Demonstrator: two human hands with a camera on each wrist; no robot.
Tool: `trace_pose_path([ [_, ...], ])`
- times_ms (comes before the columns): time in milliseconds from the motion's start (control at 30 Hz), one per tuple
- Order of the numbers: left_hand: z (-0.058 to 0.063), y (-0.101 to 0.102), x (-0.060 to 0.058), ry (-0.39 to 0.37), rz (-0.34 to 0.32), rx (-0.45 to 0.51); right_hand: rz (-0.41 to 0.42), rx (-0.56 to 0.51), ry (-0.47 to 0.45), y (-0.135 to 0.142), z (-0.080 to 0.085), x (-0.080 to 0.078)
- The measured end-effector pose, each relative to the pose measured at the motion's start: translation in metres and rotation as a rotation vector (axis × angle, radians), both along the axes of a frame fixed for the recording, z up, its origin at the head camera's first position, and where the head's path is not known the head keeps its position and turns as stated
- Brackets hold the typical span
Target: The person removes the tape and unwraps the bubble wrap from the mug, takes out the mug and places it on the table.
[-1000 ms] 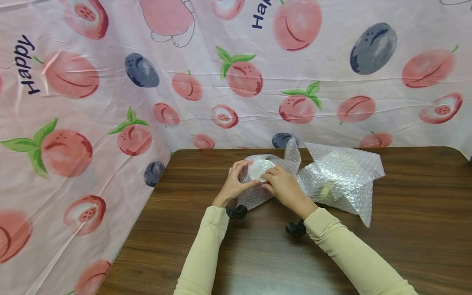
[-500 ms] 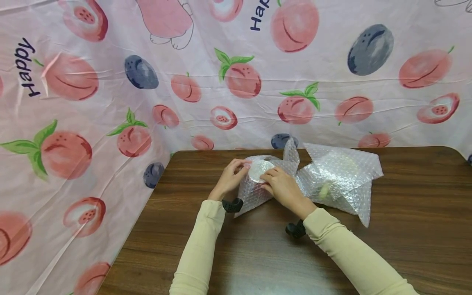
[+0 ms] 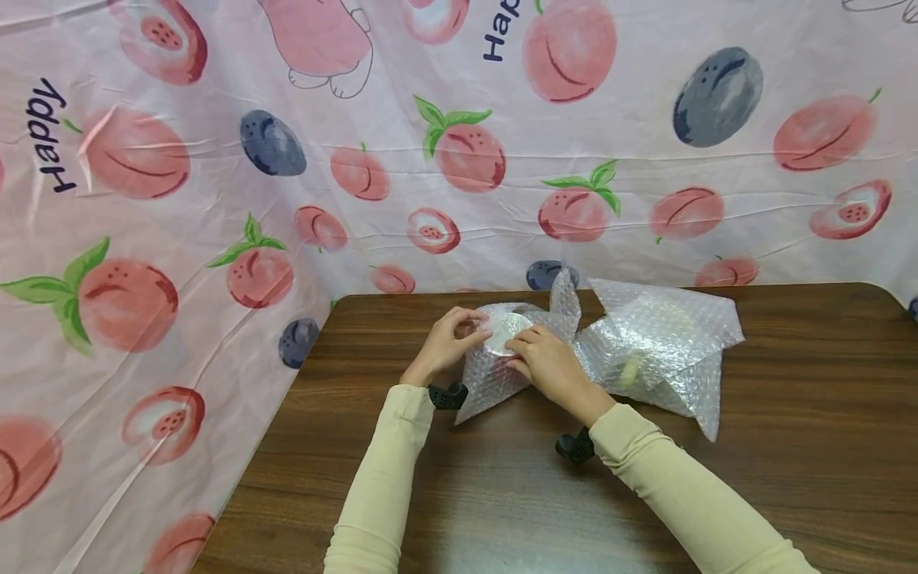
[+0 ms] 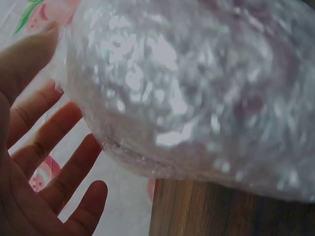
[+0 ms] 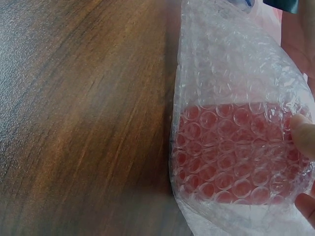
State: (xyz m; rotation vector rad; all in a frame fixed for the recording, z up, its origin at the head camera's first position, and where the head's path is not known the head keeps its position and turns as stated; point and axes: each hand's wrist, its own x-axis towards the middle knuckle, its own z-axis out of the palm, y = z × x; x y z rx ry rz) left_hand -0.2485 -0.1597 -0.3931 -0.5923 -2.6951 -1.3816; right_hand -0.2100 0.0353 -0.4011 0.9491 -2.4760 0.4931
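A bubble-wrapped bundle (image 3: 495,375) with a round whitish top (image 3: 508,331) stands near the table's back edge. Through the wrap in the right wrist view a red patch (image 5: 231,152) shows; the thing inside cannot be told. My left hand (image 3: 446,341) is at the bundle's left side, fingers spread and fairly straight, tips at the plastic in the left wrist view. From the right, my right hand (image 3: 555,367) grips the bundle, curled fingers on the top's edge and thumb below. Its palm side is hidden in the head view.
A second bubble-wrapped package (image 3: 660,351) with a yellowish spot lies just right of the first, touching or nearly so. Both are on a dark wooden table (image 3: 488,494). A fruit-printed cloth (image 3: 402,191) hangs behind and at the left.
My left hand has drawn back leftward from around the round top, its thumb leaving the front edge. The right hand has stayed in place on the bundle.
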Motion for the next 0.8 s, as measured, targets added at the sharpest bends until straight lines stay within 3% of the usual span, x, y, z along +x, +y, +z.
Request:
trace_pose_path([
  [133,0.002,-0.001,-0.001,0.003,-0.028,-0.003,-0.002,0.002,-0.004,0.0,-0.001,-0.001],
  [433,0.008,0.0,-0.006,0.08,0.054,-0.098,0.011,-0.015,0.012,0.0,-0.002,-0.001],
  [800,0.012,0.001,-0.014,0.11,0.063,-0.105,0.011,-0.011,0.016,0.001,-0.003,-0.001],
])
